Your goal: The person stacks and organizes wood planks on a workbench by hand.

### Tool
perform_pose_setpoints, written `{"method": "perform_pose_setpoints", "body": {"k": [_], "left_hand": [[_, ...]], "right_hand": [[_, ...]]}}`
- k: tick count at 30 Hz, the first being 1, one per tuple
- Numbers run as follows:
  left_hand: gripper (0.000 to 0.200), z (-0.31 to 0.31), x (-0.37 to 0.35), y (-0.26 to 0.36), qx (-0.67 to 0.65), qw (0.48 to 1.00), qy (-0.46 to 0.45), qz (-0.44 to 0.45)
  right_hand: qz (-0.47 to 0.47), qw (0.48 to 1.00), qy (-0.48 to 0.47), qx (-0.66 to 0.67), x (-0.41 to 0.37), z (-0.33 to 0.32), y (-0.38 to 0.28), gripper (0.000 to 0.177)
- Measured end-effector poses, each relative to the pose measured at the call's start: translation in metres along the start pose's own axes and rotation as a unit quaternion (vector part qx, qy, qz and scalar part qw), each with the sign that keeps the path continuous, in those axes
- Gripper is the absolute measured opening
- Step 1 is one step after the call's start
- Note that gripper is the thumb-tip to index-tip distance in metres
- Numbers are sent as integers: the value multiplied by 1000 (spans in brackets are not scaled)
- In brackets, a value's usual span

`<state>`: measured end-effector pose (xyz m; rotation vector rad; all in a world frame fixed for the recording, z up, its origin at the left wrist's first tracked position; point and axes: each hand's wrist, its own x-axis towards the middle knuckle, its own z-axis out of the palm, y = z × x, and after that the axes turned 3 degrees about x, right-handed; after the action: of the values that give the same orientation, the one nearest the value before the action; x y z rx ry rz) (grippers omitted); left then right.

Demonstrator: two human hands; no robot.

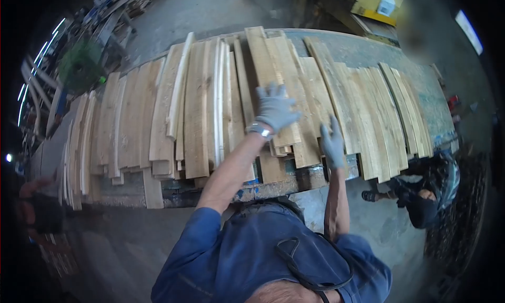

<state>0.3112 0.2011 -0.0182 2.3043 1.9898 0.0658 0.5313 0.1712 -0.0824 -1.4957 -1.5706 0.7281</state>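
Note:
My left hand (pixel 275 109), in a grey work glove with a metal watch at the wrist, lies with fingers spread on a wooden board (pixel 260 55) near the middle of the table. Stretched fingers show on my right hand (pixel 332 144), also gloved, which is along the edge of another board (pixel 314 87) to the right. Neither hand is wrapped round anything. Boards of differing lengths lie side by side, some stacked, with their near ends uneven. A short board end (pixel 272 169) sticks out below my left hand.
The long worktable (pixel 421 105) has a green-grey top. A person (pixel 423 203) is low down at the right, and another person (pixel 34 208) stands at the left. A yellow box (pixel 368 3) stands beyond the table, and scrap wood (pixel 123 16) lies at the back left.

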Motion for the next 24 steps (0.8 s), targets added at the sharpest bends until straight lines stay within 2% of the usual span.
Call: {"method": "perform_pose_setpoints", "body": {"k": [1,3,4,5,6,8,10,11,14,15,18,19,20,23,24], "left_hand": [[57,11,-2,-8,-83,996,31,-15],[51,27,-4,-9,-60,995,72,-25],[49,24,-8,-9,-68,994,72,-35],[46,21,-15,-8,-76,993,73,-50],[43,20,-22,-9,-87,991,76,-68],[38,26,-45,-28,-158,981,77,-84],[36,52,-68,-37,-118,970,170,-125],[37,59,-77,-41,-90,971,186,-120],[39,74,-82,-45,-49,965,230,-114],[40,78,-79,-46,-57,963,234,-119],[42,79,-79,-50,-67,960,245,-119],[42,80,-80,-52,-83,957,253,-113],[42,81,-82,-54,-99,954,261,-106],[43,80,-80,-53,-81,960,242,-119],[43,79,-80,-52,-78,962,232,-124]], "right_hand": [[36,999,-21,20,14,12,1,67],[7,997,-74,9,37,51,36,78],[0,992,-42,-117,31,47,2,82],[0,998,-66,-7,33,52,5,81],[-20,996,-88,8,29,48,10,79],[-72,985,-108,-116,13,31,-28,81],[-54,980,-103,-159,-3,29,-57,79],[-44,977,-100,-181,-7,32,-64,78],[-88,989,-67,-98,-7,33,-68,76],[-85,987,-122,-57,0,20,-67,78],[-52,996,17,-66,46,4,0,79],[-42,966,101,-234,53,-4,22,78],[-31,901,180,-394,56,-13,35,76],[74,925,87,-364,62,-36,56,78],[83,930,64,-352,67,-39,59,79]]}}
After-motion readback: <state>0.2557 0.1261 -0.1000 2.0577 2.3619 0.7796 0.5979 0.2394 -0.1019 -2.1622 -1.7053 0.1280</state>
